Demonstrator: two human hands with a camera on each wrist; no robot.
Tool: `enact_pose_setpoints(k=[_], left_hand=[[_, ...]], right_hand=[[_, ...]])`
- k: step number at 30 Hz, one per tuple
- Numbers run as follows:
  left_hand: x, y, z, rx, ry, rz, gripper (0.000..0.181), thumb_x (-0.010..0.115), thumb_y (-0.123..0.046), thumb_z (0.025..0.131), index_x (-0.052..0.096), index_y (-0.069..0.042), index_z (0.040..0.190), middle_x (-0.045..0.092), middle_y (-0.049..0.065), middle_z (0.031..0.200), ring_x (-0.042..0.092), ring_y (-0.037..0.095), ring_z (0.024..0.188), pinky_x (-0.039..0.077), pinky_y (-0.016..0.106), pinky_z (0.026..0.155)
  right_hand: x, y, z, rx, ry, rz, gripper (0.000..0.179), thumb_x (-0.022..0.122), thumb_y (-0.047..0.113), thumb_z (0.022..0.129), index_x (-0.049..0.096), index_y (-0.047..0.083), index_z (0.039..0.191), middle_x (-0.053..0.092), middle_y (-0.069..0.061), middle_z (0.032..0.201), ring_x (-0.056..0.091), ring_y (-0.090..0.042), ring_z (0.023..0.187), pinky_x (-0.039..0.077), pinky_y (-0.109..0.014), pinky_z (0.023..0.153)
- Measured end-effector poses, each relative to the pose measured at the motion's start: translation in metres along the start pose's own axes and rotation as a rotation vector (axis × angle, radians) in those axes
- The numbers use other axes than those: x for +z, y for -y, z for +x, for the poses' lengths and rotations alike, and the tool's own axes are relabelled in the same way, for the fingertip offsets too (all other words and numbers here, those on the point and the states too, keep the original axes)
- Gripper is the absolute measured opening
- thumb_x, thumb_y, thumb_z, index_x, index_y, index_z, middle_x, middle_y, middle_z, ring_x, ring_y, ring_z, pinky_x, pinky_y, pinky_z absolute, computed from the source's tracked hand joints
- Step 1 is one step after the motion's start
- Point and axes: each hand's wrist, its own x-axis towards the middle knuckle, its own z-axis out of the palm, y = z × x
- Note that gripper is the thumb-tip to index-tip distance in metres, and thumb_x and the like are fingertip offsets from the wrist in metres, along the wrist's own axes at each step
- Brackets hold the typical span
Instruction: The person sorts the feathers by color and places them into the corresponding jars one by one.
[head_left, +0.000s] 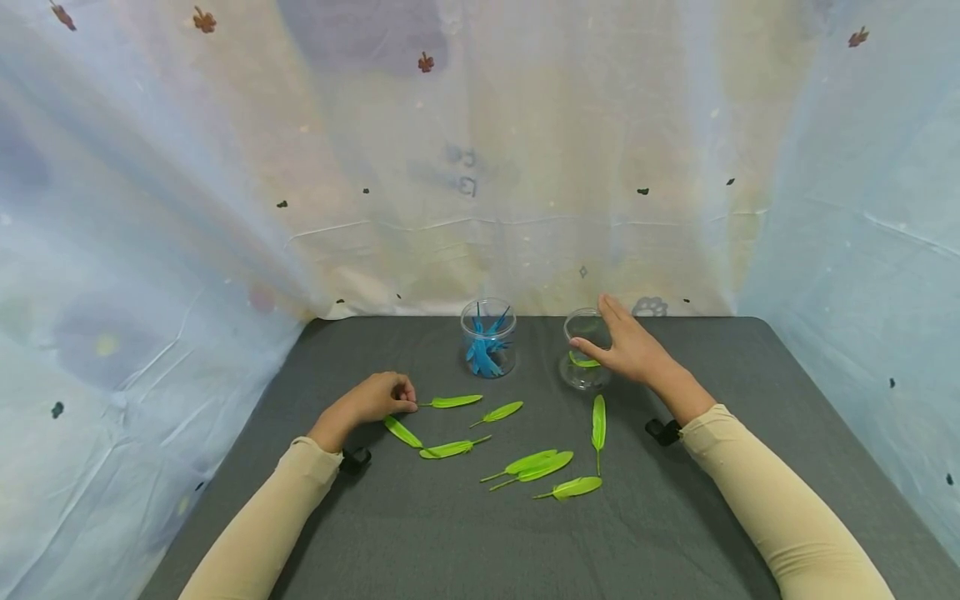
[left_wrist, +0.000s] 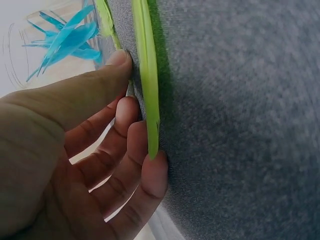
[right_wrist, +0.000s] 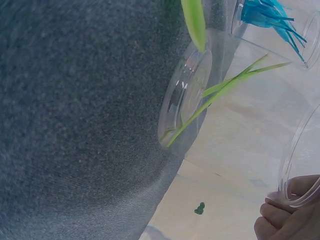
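Observation:
My left hand (head_left: 375, 398) is low over the left of the table, pinching the thin quill of a green feather (head_left: 456, 402) between thumb and forefinger. In the left wrist view, that feather (left_wrist: 106, 17) points away from the thumb tip. A second green feather (left_wrist: 146, 60) lies right beside the other fingertips. On the right, my right hand (head_left: 633, 346) grips a clear jar (head_left: 579, 381) near its rim, thumb in front and fingers round the far side. Thin green feathers (right_wrist: 225, 87) lean inside this jar, which stands on the table.
Left of the gripped jar stands another clear jar (head_left: 487, 307) with several blue feathers (head_left: 483, 350) in it. Several loose green feathers (head_left: 546, 465) lie across the middle of the grey cloth-covered table (head_left: 420, 533). A patterned curtain (head_left: 525, 250) hangs behind the table.

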Motion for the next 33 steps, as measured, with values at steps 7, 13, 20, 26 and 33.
enact_pose_setpoints(k=[7,13,20,26,33], left_hand=[[0.000,0.001,-0.001,0.020,0.018,-0.002,0.009,0.075,-0.016,0.103,0.072,-0.010,0.097,0.067,0.001,0.085,0.054,0.014,0.070,0.046,0.033,0.066],[0.000,0.005,-0.002,0.042,-0.001,0.017,0.009,0.074,-0.018,0.104,0.072,-0.012,0.098,0.068,-0.001,0.090,0.058,0.013,0.076,0.050,0.035,0.072],[-0.003,0.002,-0.005,0.037,-0.015,-0.035,0.008,0.072,-0.020,0.106,0.069,-0.014,0.102,0.070,-0.001,0.094,0.062,0.015,0.080,0.051,0.037,0.074],[-0.004,-0.005,-0.005,0.100,-0.054,-0.057,0.005,0.072,-0.020,0.106,0.070,-0.016,0.106,0.073,0.003,0.098,0.068,0.019,0.085,0.054,0.036,0.074],[-0.005,-0.015,-0.003,0.148,-0.116,-0.087,0.009,0.071,-0.024,0.107,0.073,-0.016,0.111,0.075,0.006,0.103,0.070,0.020,0.092,0.058,0.041,0.083]], right_hand=[[0.001,0.000,0.001,0.004,0.001,0.002,0.113,0.058,0.070,0.102,0.003,0.000,0.172,0.000,-0.022,0.179,0.004,-0.044,0.165,0.016,-0.070,0.128],[0.002,-0.001,0.001,0.003,-0.007,-0.004,0.112,0.058,0.071,0.102,0.006,-0.001,0.171,0.002,-0.023,0.179,0.006,-0.044,0.165,0.017,-0.070,0.127],[0.001,-0.002,0.001,0.005,-0.006,-0.005,0.112,0.057,0.071,0.102,0.006,0.000,0.172,0.001,-0.022,0.179,0.005,-0.044,0.165,0.017,-0.070,0.127],[0.001,-0.002,0.001,0.008,-0.002,0.003,0.112,0.057,0.071,0.103,0.004,0.001,0.172,0.000,-0.022,0.179,0.004,-0.044,0.165,0.016,-0.070,0.127],[0.001,-0.001,0.000,0.009,-0.005,0.002,0.112,0.057,0.070,0.103,0.004,0.001,0.172,0.000,-0.021,0.179,0.003,-0.044,0.165,0.015,-0.070,0.128]])
